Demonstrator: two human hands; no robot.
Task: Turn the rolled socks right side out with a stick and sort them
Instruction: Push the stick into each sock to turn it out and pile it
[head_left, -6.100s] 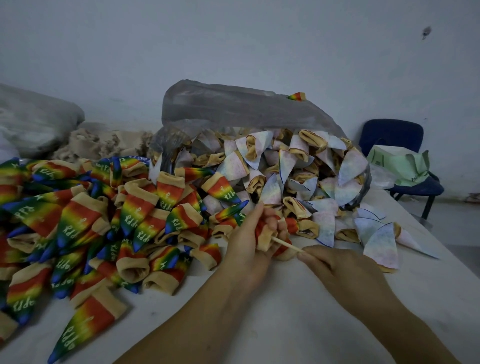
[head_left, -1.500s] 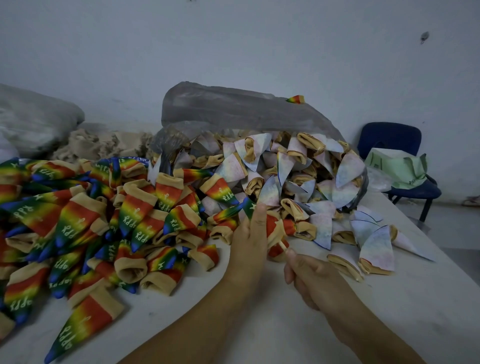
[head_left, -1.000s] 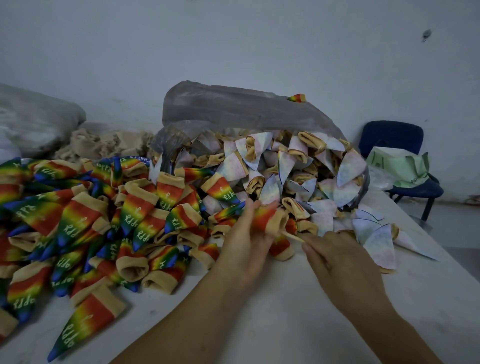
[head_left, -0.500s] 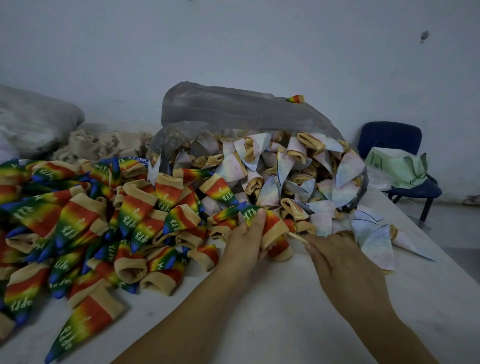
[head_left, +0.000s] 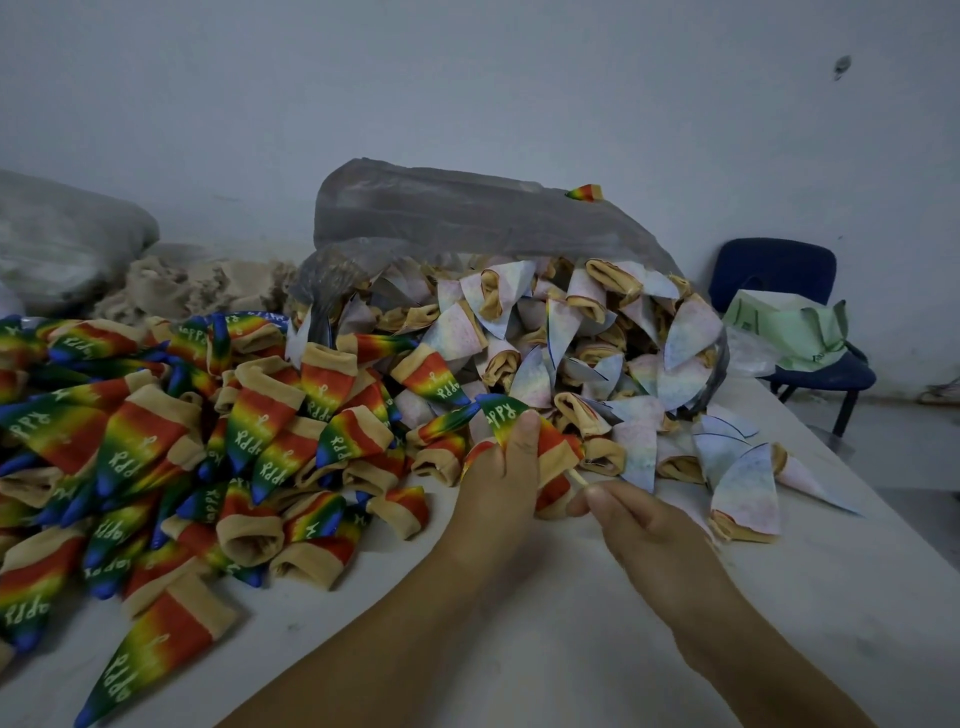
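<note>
Left hand (head_left: 498, 488) grips rainbow sock (head_left: 524, 431) lettered "appy".

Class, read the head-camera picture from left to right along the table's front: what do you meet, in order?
Pile of rainbow socks → left hand, gripping one rainbow sock → stick → right hand, pinching the stick → loose pale socks.

One rainbow sock (head_left: 522, 423), tan-cuffed, sits sleeved over a thin wooden stick (head_left: 577, 477) just before the grey plastic bag (head_left: 467, 213); pale inside-out socks (head_left: 571, 332) spill from its mouth, and turned rainbow socks (head_left: 156, 441) lie heaped left of it.
</note>
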